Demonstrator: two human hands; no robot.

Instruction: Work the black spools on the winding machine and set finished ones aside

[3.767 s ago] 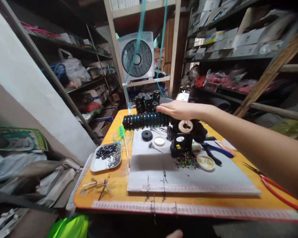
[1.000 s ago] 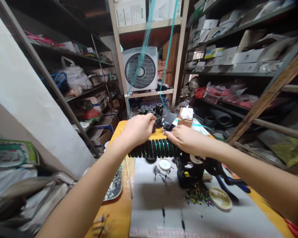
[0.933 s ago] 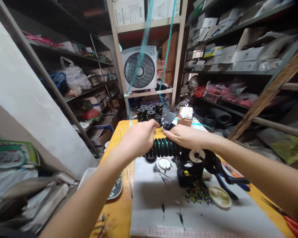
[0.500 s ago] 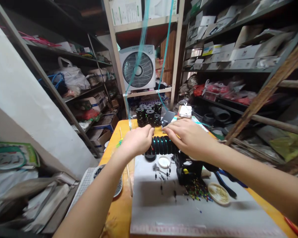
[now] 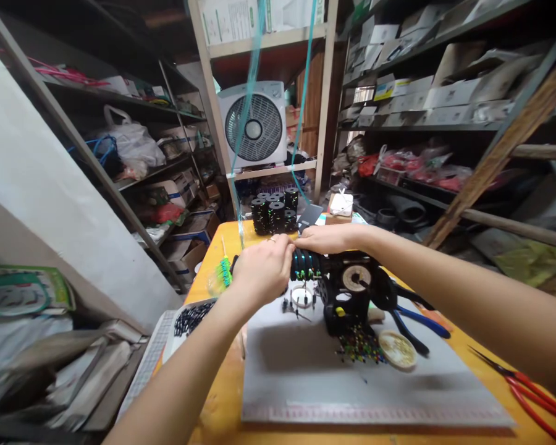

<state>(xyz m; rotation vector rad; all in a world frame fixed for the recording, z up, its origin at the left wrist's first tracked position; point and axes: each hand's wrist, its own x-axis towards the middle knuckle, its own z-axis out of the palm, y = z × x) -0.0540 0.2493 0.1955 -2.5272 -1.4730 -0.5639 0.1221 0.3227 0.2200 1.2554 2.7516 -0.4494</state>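
Both your hands meet on the ridged black roll [image 5: 309, 262], which lies crosswise above the white board [image 5: 296, 383] on the yellow tabletop [image 5: 227, 383], joined at its right end to a black stand [image 5: 358, 306]. Your left hand [image 5: 265, 270] curves over the left part of the roll; your right hand [image 5: 330, 240] lies along its top, fingertips close to those of the left. Whether the fingers of either hand pinch anything cannot be told, since the tips are hidden. Small dark pieces [image 5: 306, 301] hang below the roll. The step in hand appears to be handling the line or turns on the roll; a further move there calls for both hands working closely together, with the hanging pieces kept untangled. Of writing, the cartons [image 5: 234, 21] on the upper shelf bear green and grey print, too small to read; the pink-marked strip [image 5: 352, 413] along the board's near edge and the green printed sheet [image 5: 32, 287] at left are likewise illegible. No brand can be made out.
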